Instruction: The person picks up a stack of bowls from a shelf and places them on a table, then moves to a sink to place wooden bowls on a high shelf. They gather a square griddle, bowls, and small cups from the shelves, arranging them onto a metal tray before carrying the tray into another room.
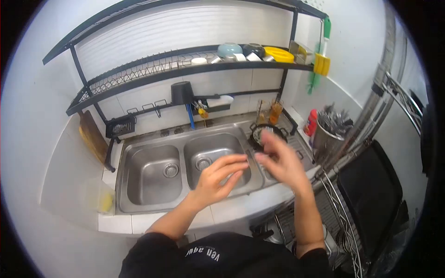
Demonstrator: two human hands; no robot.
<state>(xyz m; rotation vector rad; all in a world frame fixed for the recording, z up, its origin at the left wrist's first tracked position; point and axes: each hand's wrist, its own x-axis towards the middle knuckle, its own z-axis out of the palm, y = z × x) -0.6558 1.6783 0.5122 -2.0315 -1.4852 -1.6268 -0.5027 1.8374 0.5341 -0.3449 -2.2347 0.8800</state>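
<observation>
My left hand (219, 178) is raised over the front of the right sink basin (208, 146), fingers stretched out and thumb apart, holding nothing. To its right, my right hand (283, 163) hovers above the drainboard side, a little smeared by motion. Its thumb and fingers are apart and nothing shows between them. A gap separates the two hands. Just behind the right hand sits a black pan (260, 132) with two handles, partly covered by the fingers. Two glasses (276, 113), one with amber liquid, stand behind the pan.
A black rack (185, 73) spans above the sink, carrying bowls and a yellow dish (279, 54). The left basin (153, 173) adjoins. At right are a metal container of cutlery (330, 132), a red bottle (311, 121) and a wire shelf. A wooden board (92, 136) leans at left.
</observation>
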